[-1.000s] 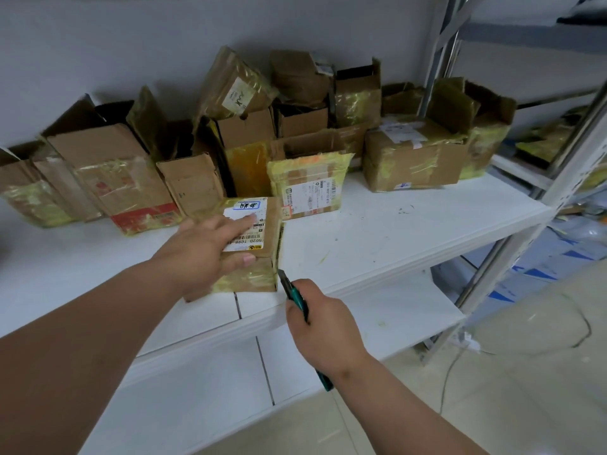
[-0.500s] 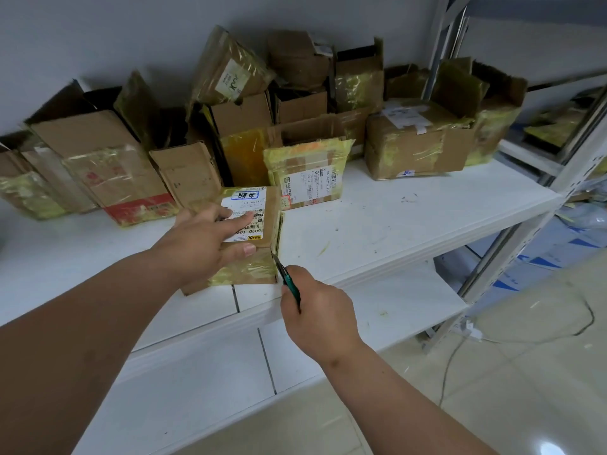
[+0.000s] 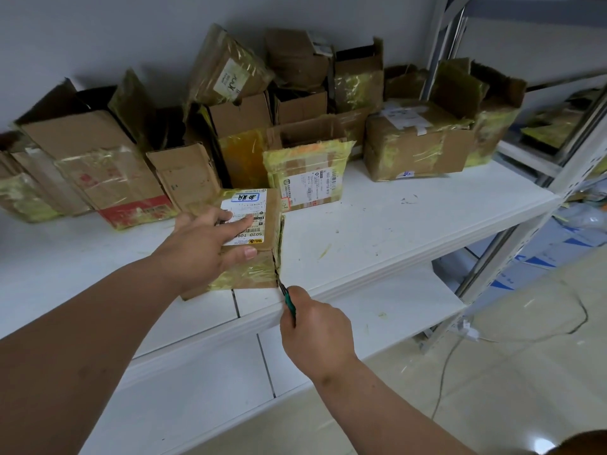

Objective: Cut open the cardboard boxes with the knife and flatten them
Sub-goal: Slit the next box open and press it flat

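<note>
Knife (image 3: 289, 302) now lower at box (image 3: 259, 257) corner, blade tip hidden.

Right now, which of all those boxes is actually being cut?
The small box at the shelf's front edge: left hand presses its label, the knife is at its right corner. The others sit untouched behind.

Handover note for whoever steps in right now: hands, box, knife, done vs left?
Left hand: flat on top of the labelled box, steadying it at the front edge of the white shelf.
Right hand: grip closed round the green-handled knife, blade at the box's near right corner.
Done: a dark slit shows along the box's right edge.
Left: finish cutting this box, flatten it, then the pile of other boxes at the back of the shelf.
</note>
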Available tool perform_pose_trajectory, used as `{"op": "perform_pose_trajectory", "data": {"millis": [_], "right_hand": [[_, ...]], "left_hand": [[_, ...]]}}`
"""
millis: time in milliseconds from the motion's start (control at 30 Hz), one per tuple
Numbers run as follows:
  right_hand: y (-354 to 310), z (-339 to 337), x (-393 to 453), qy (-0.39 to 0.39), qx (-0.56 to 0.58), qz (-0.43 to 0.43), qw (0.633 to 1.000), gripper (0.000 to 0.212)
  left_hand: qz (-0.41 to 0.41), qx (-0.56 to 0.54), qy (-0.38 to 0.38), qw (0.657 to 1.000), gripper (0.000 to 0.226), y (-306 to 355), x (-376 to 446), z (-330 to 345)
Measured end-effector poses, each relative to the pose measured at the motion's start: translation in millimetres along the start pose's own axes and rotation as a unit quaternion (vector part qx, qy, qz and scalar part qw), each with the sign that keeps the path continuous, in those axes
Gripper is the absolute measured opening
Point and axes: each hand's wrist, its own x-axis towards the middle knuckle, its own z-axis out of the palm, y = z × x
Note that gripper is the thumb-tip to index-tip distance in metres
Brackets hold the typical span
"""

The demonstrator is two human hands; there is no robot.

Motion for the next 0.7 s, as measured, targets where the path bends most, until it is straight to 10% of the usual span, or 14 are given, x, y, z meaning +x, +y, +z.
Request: {"op": "perform_pose_trajectory", "data": {"millis": [333,700], "right_hand": [[1,-29,9,-0.134,-0.020,0.012,0.991,0.005],[36,-52,43,-0.036,-0.062,0.011,0.997,0.041]], "left_hand": [[-0.045,-0.020,0.004,0.999,0.081,12,1,-5],[-0.028,-0.002,-0.022,0.999,0.088,-10,-10,-26]]}}
